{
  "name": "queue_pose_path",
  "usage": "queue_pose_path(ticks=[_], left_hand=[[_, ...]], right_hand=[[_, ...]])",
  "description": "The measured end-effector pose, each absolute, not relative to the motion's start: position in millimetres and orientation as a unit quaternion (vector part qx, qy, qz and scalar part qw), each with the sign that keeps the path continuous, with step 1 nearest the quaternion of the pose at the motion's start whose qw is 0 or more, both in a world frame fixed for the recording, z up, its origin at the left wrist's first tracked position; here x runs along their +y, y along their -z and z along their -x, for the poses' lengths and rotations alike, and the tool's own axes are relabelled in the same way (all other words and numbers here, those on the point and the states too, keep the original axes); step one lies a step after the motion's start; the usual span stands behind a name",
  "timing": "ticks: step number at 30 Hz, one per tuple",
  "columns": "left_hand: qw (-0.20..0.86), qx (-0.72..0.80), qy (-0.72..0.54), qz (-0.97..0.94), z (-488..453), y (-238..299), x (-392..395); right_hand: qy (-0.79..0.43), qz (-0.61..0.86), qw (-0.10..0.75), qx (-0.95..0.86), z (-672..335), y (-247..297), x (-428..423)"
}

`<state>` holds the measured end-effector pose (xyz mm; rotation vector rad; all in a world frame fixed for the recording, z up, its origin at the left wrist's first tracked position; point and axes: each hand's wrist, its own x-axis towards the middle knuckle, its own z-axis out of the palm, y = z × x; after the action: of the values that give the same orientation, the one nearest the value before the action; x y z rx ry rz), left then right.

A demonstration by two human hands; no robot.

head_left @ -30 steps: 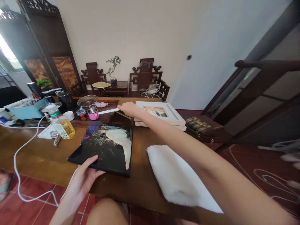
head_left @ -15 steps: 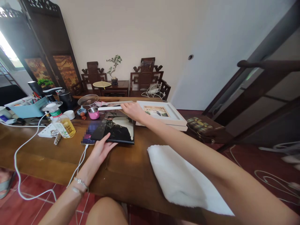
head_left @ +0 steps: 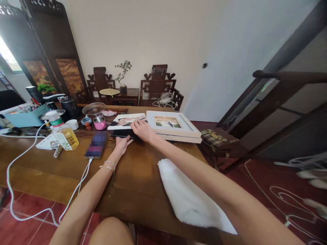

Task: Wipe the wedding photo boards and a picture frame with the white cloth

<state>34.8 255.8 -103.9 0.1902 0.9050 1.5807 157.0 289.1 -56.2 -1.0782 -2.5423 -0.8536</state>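
My right hand (head_left: 142, 130) closes its fingers on the near right edge of a white-edged photo panel (head_left: 122, 119), which is slightly raised. Beneath that panel lies a dark photo panel (head_left: 119, 133), mostly hidden now. At its near edge, my left hand (head_left: 123, 144) grips it with thumb and fingers. Just right of my right hand, a white picture frame (head_left: 191, 126) with a small photo rests on another pale frame. A fluffy white cloth (head_left: 189, 197) lies below my right forearm.
A phone (head_left: 95, 145) on a white cable lies left of my left hand. Farther left stand a bottle of yellow liquid (head_left: 66, 137), a pink cup (head_left: 99, 123) and a blue organizer box (head_left: 28, 117). A plaid bag (head_left: 214, 139) sits beyond the table's right end.
My left hand has moved right and away from me, sliding the dark panel under the white-edged one. The white-edged panel has come down flatter over it. The phone is now uncovered.
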Motion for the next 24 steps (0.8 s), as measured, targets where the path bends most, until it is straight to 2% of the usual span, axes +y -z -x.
queue_pose_path(ticks=[10, 19, 24], left_hand=[[0.61, 0.417, -0.646, -0.192, -27.6, 116.3, 288.1], [0.658, 0.383, -0.606, -0.229, -15.6, 112.0, 286.8], [0.653, 0.4, -0.603, -0.225, -18.2, 113.8, 292.5]], right_hand=[[0.232, 0.442, 0.104, -0.86, -135.5, 84.6, 296.8], [0.081, 0.449, -0.018, -0.89, -140.3, 54.0, 314.5], [0.058, 0.446, -0.037, -0.892, -145.8, 45.3, 324.8]])
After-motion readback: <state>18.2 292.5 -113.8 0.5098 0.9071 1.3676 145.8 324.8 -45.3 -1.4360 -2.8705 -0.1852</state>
